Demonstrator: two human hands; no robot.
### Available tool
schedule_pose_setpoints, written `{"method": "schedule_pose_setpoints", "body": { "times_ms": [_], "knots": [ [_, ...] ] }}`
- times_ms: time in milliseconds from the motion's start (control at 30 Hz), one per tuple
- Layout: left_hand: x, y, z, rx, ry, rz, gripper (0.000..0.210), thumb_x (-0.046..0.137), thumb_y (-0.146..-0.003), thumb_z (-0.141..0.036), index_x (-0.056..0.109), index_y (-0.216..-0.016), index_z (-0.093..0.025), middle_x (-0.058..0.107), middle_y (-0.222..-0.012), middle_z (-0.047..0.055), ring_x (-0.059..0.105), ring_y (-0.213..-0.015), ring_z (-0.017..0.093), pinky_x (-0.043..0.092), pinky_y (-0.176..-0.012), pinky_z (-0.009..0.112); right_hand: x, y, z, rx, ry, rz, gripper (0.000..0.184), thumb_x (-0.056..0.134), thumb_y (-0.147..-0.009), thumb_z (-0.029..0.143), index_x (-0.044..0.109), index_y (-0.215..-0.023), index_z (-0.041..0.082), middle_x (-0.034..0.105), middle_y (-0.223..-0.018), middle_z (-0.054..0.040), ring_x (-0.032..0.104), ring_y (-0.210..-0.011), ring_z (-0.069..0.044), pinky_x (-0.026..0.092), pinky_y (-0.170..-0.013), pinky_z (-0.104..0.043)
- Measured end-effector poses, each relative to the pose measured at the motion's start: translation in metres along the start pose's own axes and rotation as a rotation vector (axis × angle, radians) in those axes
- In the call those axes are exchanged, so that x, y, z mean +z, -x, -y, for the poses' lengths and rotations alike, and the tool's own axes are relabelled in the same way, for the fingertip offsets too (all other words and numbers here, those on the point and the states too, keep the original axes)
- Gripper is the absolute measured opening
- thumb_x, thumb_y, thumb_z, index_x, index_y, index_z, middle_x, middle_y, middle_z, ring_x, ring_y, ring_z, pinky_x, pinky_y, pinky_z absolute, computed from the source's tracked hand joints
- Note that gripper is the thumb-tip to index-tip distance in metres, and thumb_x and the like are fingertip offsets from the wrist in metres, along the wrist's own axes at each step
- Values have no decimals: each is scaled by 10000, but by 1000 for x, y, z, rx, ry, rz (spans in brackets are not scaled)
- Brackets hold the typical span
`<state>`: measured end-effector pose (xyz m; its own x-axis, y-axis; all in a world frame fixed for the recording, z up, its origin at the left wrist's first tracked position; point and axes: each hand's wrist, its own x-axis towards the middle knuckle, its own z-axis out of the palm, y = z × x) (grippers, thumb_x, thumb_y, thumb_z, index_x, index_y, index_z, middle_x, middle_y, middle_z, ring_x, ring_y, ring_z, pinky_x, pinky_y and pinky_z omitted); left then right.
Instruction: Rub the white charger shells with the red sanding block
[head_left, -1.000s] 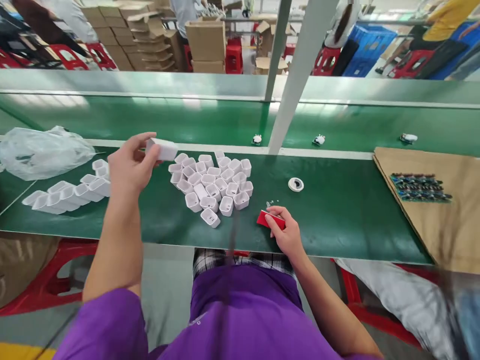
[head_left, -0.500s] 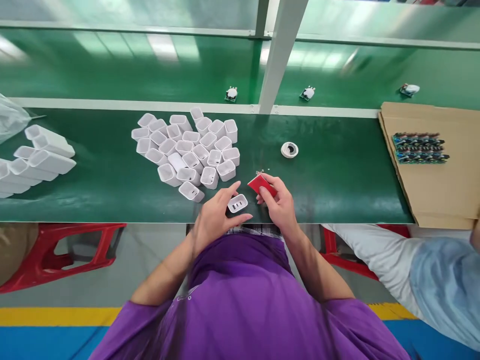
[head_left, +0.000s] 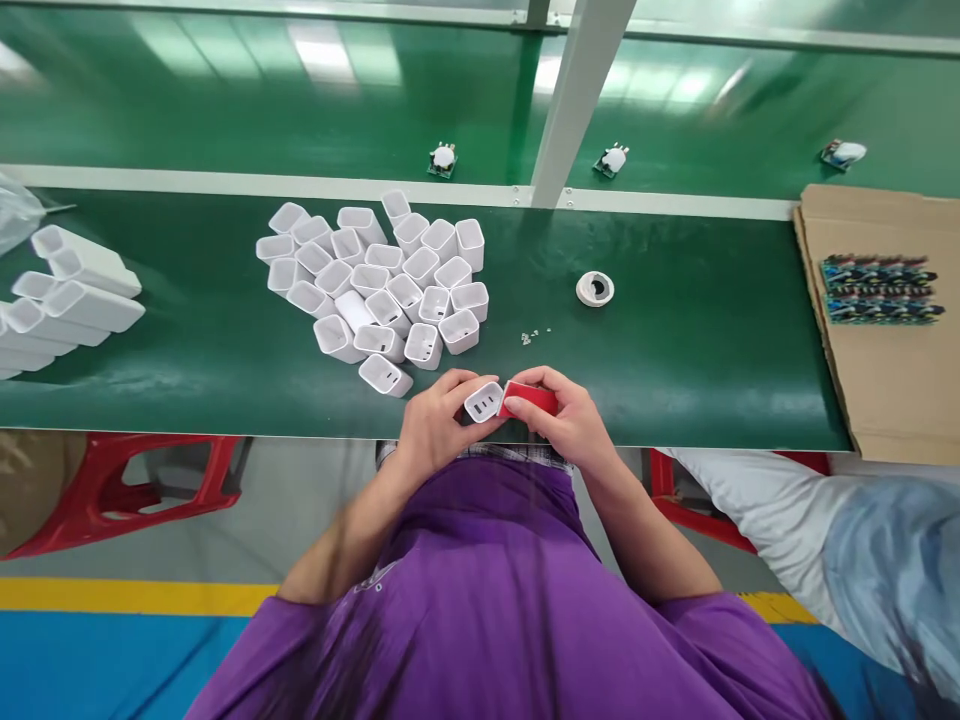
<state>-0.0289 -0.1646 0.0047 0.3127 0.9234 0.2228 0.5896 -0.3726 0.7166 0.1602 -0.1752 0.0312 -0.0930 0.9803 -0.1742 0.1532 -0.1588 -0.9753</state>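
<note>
My left hand [head_left: 442, 418] is closed around a white plastic charger housing [head_left: 474, 410], thumb below and fingers above. The housing's face with several port slots points up at me. In my right hand [head_left: 576, 420] a flat red piece, like a small card or block [head_left: 541, 399], is pinched between thumb and fingers. Its left edge meets or nearly meets the right rim of the housing; I cannot tell if they touch. Just beyond my hands lie several tiny pale bits [head_left: 527, 338] on the green table.
A cluster of open white housings [head_left: 369, 279] stands left of centre, with more housings [head_left: 94, 305] lying at the far left. A white tape roll [head_left: 595, 289] sits right of centre. Circuit boards [head_left: 881, 290] rest on cardboard [head_left: 885, 390] at right. Small assemblies [head_left: 442, 160] sit on the back ledge.
My right hand has brought the red piece left and down against or close to the housing. My left fingers have closed more around the housing. The view has shifted slightly.
</note>
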Motion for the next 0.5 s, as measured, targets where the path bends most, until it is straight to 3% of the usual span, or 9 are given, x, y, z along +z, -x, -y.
{"method": "schedule_pose_setpoints", "body": {
  "times_ms": [133,300,500],
  "knots": [
    [-1,0,-1,3,32,3,237,745,-821,-354,747,-1035,-251,723,-966,8,691,-765,127,501,-632,202,2,-9,6,-6,22,43,212,736,-797,407,699,-853,206,717,-825,-2,622,-738,-146,506,-699,-278],
    [0,0,-1,18,4,11,233,739,-823,-323,734,-1041,-241,725,-991,1,692,-767,124,493,-640,205,9,-26,5,32,-62,91,242,743,-786,429,675,-788,196,666,-722,19,591,-665,-124,478,-614,-251],
    [2,3,-2,92,-78,-13,233,738,-829,-298,727,-1053,-233,737,-1044,13,714,-825,140,504,-662,206,22,-34,-2,10,-127,-138,217,707,-806,417,644,-815,210,637,-746,20,527,-610,-102,436,-544,-232]
  ]
}}
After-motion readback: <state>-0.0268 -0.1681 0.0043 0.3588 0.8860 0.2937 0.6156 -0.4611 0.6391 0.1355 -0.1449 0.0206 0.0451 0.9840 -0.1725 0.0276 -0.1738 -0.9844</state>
